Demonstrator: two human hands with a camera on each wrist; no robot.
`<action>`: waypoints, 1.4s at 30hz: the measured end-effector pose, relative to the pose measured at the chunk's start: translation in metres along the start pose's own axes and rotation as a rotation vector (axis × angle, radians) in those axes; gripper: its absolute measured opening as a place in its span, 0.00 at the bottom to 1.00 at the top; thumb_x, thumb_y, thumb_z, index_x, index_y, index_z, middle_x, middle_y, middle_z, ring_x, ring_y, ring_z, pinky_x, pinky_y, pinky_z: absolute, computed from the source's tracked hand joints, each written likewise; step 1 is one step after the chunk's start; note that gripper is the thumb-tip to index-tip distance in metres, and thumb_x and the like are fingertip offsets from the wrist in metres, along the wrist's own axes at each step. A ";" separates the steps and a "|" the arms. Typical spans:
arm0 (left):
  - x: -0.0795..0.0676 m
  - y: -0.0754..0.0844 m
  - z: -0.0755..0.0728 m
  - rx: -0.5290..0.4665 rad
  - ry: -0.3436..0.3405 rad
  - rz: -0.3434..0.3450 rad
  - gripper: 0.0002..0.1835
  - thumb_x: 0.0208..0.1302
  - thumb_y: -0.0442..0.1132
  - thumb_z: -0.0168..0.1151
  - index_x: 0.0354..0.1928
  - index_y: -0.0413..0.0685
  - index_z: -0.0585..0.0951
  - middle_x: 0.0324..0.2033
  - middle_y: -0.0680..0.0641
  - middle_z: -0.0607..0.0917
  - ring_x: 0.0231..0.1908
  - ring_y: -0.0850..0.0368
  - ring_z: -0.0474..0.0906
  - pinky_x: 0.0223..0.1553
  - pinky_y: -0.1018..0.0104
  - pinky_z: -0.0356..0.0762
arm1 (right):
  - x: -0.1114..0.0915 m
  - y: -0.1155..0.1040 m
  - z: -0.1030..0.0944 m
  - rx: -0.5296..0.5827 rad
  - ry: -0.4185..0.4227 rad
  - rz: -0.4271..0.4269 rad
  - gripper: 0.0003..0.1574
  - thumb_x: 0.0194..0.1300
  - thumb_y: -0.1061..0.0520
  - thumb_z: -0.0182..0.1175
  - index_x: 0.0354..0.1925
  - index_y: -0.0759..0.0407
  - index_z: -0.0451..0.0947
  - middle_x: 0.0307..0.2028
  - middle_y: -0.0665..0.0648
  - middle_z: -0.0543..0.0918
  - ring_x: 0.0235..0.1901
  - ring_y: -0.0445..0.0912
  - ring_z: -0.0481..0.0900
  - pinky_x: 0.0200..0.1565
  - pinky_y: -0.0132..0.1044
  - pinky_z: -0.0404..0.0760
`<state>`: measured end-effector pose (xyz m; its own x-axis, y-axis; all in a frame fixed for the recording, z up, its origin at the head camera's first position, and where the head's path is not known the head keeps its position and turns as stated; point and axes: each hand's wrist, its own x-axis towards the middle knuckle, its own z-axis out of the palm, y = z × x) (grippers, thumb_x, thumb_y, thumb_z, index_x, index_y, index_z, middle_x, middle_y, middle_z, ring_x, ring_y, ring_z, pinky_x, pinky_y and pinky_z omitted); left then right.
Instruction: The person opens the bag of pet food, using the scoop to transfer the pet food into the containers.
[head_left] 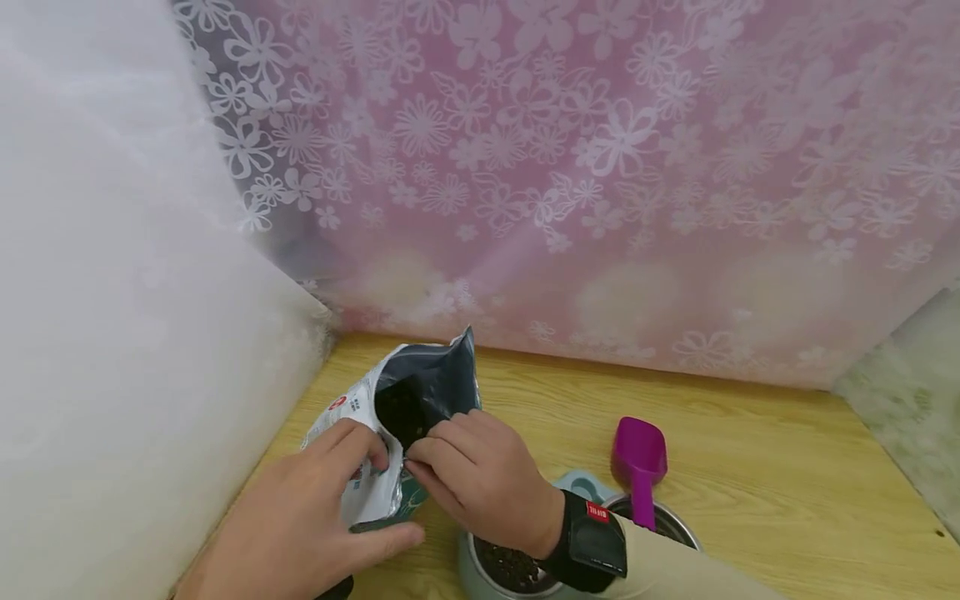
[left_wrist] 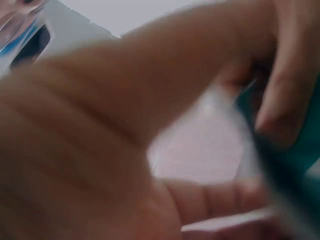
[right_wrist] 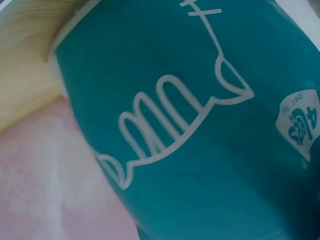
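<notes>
A foil-lined pet food bag (head_left: 352, 408), teal on one side and white on the other, gapes at its mouth, with a dark inside. My right hand (head_left: 487, 475) pinches the rim of the mouth between thumb and fingers. Beside the white side, my left hand (head_left: 300, 508) has its thumb stretched out apart from the fingers, and its bent index finger lies against the bag. The left wrist view shows my blurred left palm (left_wrist: 100, 115) close to the teal edge. The teal face (right_wrist: 150, 200) with white line drawings fills much of the right wrist view.
Under my right wrist stands a pale blue-green double feeder (head_left: 581, 482). Its near bowl holds brown kibble (head_left: 506, 567); a magenta scoop (head_left: 640, 454) leans in the other steel bowl (head_left: 678, 529). A flowered pink curtain (head_left: 525, 183) hangs behind the wooden table (head_left: 787, 467).
</notes>
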<state>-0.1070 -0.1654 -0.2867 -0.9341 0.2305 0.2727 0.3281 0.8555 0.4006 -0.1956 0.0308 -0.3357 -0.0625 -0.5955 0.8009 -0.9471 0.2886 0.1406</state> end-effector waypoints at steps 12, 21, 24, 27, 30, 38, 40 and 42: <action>-0.003 -0.010 -0.008 0.007 0.033 -0.060 0.16 0.57 0.51 0.68 0.24 0.64 0.68 0.15 0.64 0.64 0.17 0.68 0.61 0.19 0.73 0.62 | 0.024 0.007 0.004 0.039 -0.065 -0.143 0.12 0.61 0.51 0.65 0.40 0.55 0.78 0.31 0.47 0.78 0.30 0.40 0.71 0.36 0.30 0.69; -0.007 -0.021 -0.013 -0.066 0.080 0.088 0.10 0.64 0.51 0.62 0.29 0.67 0.71 0.19 0.69 0.68 0.19 0.73 0.64 0.18 0.75 0.64 | 0.032 0.016 0.005 -0.049 -0.079 -0.221 0.23 0.62 0.44 0.64 0.49 0.56 0.79 0.49 0.55 0.76 0.50 0.49 0.72 0.58 0.43 0.66; -0.008 -0.023 -0.014 -0.059 0.083 0.097 0.10 0.63 0.49 0.63 0.29 0.67 0.71 0.20 0.70 0.69 0.20 0.74 0.65 0.19 0.75 0.65 | 0.040 0.017 0.007 0.033 -0.122 -0.223 0.18 0.63 0.47 0.64 0.46 0.55 0.78 0.54 0.55 0.76 0.57 0.49 0.70 0.62 0.43 0.61; -0.008 -0.023 -0.015 -0.034 0.065 0.031 0.11 0.61 0.47 0.66 0.29 0.66 0.71 0.22 0.70 0.71 0.23 0.74 0.69 0.22 0.75 0.68 | 0.048 0.017 0.008 0.071 -0.191 -0.219 0.14 0.64 0.48 0.63 0.43 0.55 0.78 0.49 0.51 0.80 0.56 0.45 0.72 0.65 0.42 0.58; -0.006 -0.021 -0.016 -0.035 0.023 -0.097 0.11 0.58 0.47 0.67 0.30 0.64 0.71 0.25 0.69 0.74 0.26 0.72 0.72 0.25 0.73 0.71 | 0.055 0.018 0.010 0.011 -0.243 -0.235 0.11 0.65 0.48 0.62 0.40 0.53 0.79 0.42 0.48 0.81 0.50 0.41 0.75 0.65 0.41 0.56; -0.006 -0.027 -0.018 0.013 0.132 -0.064 0.15 0.57 0.44 0.69 0.27 0.62 0.68 0.19 0.66 0.67 0.17 0.71 0.63 0.18 0.73 0.64 | 0.075 0.036 0.016 0.087 -0.324 -0.323 0.10 0.68 0.46 0.58 0.40 0.50 0.79 0.41 0.46 0.80 0.49 0.40 0.74 0.65 0.42 0.54; -0.007 -0.030 -0.018 0.009 0.165 -0.021 0.15 0.57 0.42 0.68 0.27 0.62 0.69 0.18 0.65 0.66 0.16 0.70 0.60 0.17 0.74 0.62 | 0.083 0.047 0.016 0.183 -0.381 -0.341 0.11 0.67 0.46 0.59 0.41 0.50 0.79 0.42 0.46 0.79 0.51 0.41 0.73 0.67 0.42 0.51; -0.007 -0.032 -0.019 0.004 0.181 -0.014 0.15 0.58 0.42 0.68 0.27 0.62 0.69 0.17 0.65 0.65 0.15 0.70 0.59 0.16 0.73 0.61 | 0.091 0.055 0.017 0.244 -0.439 -0.357 0.11 0.66 0.47 0.60 0.42 0.51 0.79 0.42 0.46 0.79 0.52 0.41 0.73 0.67 0.40 0.50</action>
<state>-0.1079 -0.2031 -0.2847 -0.8980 0.1315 0.4199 0.3139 0.8602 0.4018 -0.2586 -0.0197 -0.2650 0.1974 -0.8919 0.4068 -0.9749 -0.1349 0.1773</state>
